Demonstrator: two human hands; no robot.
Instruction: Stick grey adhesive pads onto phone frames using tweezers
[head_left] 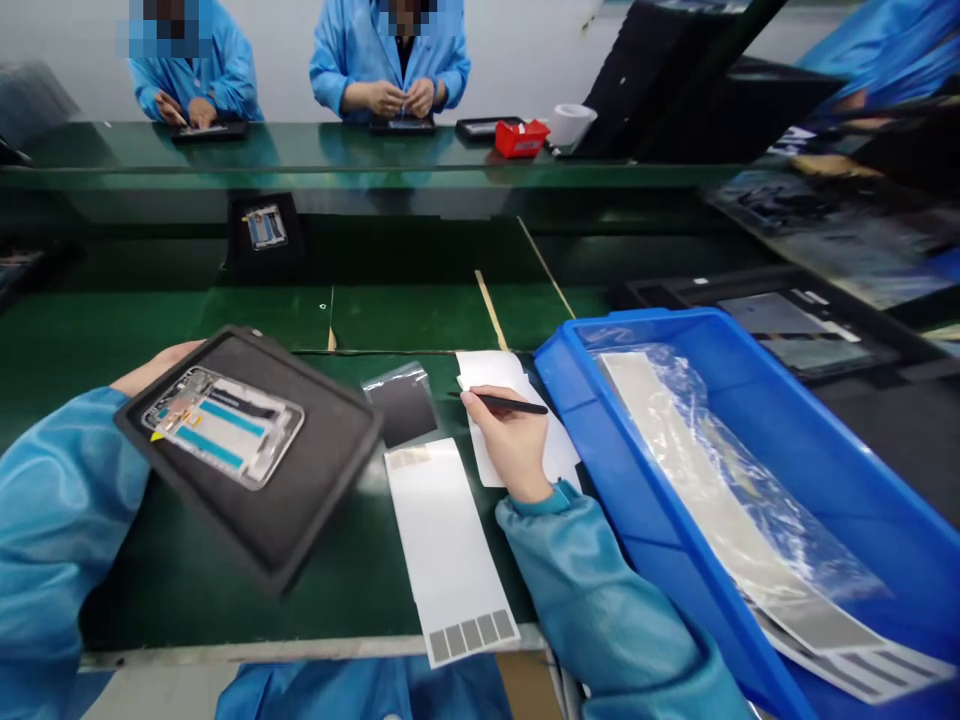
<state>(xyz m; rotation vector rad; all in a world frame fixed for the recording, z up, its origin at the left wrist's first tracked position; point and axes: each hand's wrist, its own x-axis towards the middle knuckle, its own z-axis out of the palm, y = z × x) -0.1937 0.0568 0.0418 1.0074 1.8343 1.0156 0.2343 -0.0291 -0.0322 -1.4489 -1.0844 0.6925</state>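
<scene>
My left hand [159,368] grips the far left edge of a black foam tray [311,425], holding it tilted above the table; most of its fingers are hidden underneath. In the tray's recess lies a phone frame [225,422] with blue strips and a small yellow tab. My right hand [514,445] is closed around slim black tweezers [510,404], their tip pointing left. Beneath that hand are white paper sheets [487,370]. Between my hands lies a white sticker sheet [450,540] with grey rectangles along its near end. A clear bag with a dark insert [405,405] is just beyond it.
At right stands a blue bin [637,500] with long sticker strips [697,500] and clear plastic. Another black tray with a phone frame [266,227] sits farther back. Two co-workers in blue work behind the raised shelf [300,150], which carries a red box [521,139] and a white roll [571,127].
</scene>
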